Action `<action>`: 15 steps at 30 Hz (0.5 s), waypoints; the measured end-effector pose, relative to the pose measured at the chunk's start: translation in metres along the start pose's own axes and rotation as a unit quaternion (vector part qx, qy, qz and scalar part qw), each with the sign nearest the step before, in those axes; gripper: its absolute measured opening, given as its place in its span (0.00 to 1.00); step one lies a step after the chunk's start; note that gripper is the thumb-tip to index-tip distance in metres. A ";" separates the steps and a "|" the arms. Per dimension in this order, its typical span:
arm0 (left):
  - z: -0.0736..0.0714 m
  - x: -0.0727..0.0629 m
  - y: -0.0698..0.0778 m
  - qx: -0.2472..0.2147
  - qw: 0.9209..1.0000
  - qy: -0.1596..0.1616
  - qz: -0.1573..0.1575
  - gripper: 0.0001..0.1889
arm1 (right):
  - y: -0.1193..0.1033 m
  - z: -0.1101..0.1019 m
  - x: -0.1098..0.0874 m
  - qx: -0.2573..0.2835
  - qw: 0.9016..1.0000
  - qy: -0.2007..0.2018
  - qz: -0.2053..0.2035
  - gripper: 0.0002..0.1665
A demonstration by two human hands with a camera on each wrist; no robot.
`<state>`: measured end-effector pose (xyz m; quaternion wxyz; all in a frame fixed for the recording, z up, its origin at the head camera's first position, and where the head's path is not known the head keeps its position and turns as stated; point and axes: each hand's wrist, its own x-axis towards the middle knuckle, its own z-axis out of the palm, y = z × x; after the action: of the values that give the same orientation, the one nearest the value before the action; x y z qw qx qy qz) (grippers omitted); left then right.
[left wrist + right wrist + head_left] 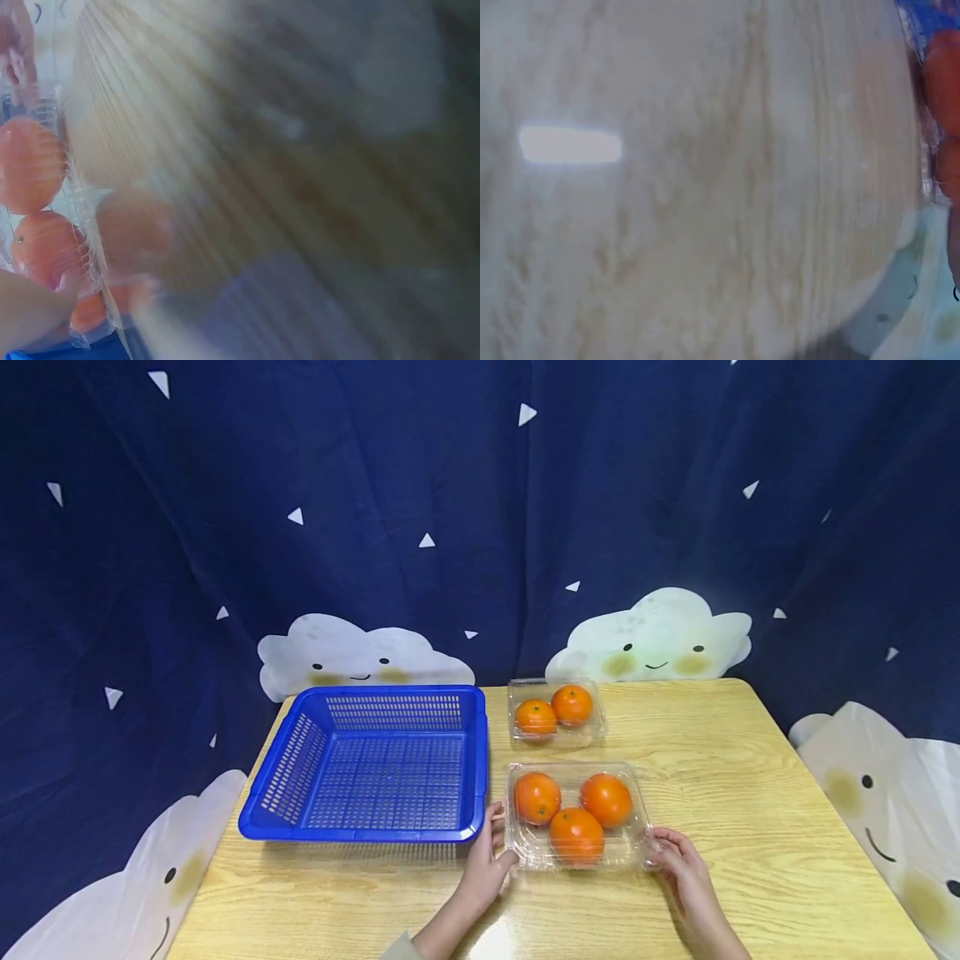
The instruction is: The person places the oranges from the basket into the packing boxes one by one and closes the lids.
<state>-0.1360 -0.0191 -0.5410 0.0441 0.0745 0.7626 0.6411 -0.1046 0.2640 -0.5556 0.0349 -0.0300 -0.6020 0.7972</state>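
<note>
A clear plastic fruit box with three oranges inside lies between my two hands in the head view. My left hand grips its left end, thumb at the near corner and fingers along the side. At the near right corner, my right hand pinches the edge between thumb and fingers. The left wrist view catches the left thumb over the box beside an orange. Only a strip of the box and an orange show at the edge of the right wrist view.
Left of the box stands a blue plastic basket with slotted walls and nothing in it. Behind the box sits a second clear box with two oranges. All rest on a wooden table before a dark blue cloth.
</note>
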 end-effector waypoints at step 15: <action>-0.005 -0.009 0.022 -0.082 0.986 -0.066 -0.132 0.09 | -0.010 -0.021 0.010 -0.040 0.968 -0.193 0.154 0.20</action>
<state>-0.1271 -0.0212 -0.5185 0.1844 0.0116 0.7060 0.6836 -0.1122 0.2879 -0.5521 -0.2065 0.0301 -0.6166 0.7591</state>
